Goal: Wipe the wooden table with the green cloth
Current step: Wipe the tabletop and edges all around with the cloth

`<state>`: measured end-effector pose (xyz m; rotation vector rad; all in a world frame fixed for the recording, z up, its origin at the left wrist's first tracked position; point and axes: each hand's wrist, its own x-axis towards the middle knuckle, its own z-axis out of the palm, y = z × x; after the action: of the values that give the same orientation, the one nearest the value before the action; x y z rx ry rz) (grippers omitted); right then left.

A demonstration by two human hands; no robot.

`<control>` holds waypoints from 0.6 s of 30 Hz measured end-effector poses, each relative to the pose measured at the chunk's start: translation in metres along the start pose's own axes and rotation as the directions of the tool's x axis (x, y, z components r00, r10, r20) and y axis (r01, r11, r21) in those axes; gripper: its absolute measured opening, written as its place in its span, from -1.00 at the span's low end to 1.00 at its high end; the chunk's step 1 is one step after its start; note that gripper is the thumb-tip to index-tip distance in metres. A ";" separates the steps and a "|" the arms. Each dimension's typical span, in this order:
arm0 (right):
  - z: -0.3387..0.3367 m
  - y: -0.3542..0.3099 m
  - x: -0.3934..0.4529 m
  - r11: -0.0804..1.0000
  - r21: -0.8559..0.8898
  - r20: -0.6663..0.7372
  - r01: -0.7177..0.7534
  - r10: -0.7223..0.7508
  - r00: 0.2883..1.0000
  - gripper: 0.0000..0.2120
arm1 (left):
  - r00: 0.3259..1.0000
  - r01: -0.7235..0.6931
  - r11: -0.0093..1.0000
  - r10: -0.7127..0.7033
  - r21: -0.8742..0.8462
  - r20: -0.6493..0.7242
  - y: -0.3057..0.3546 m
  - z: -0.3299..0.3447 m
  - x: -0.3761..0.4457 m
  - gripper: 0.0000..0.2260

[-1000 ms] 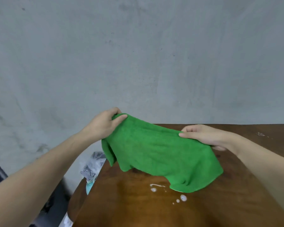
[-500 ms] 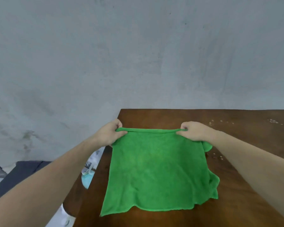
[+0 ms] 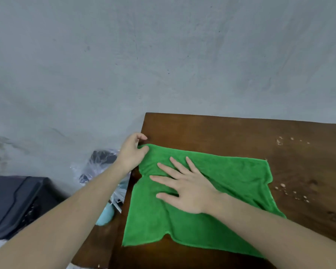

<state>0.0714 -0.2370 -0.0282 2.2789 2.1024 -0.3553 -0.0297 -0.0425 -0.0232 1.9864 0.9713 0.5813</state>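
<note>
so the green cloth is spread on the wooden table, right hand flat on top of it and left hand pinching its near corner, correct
Not quite. In the head view the left hand pinches the far left corner of the green cloth, not the near one. The rest holds: the cloth is spread on the wooden table and the right hand lies flat on it.

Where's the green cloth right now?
The green cloth lies spread on the wooden table near its left edge, right hand flat on it, left hand pinching its far-left corner.
</note>
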 end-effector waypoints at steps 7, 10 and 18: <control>-0.016 0.061 0.084 0.942 -0.108 -0.066 -0.317 0.311 0.948 -0.28 | 0.944 0.314 0.873 -0.328 -0.374 0.028 -0.015 0.007 0.017 -0.70; -0.026 0.082 0.124 0.877 -0.070 -0.095 -0.475 0.468 0.878 -0.28 | 0.919 0.373 0.790 -0.385 -0.486 0.080 -0.023 0.012 0.020 -0.67; -0.032 0.057 0.203 0.966 -0.016 -0.120 -0.258 0.254 0.960 -0.38 | 0.905 0.402 0.715 -0.406 -0.572 0.128 -0.032 0.020 0.024 -0.58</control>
<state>0.1458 -0.0378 -0.0413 2.5690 1.8091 -0.1816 -0.0153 -0.0214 -0.0593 1.1675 1.0355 0.5517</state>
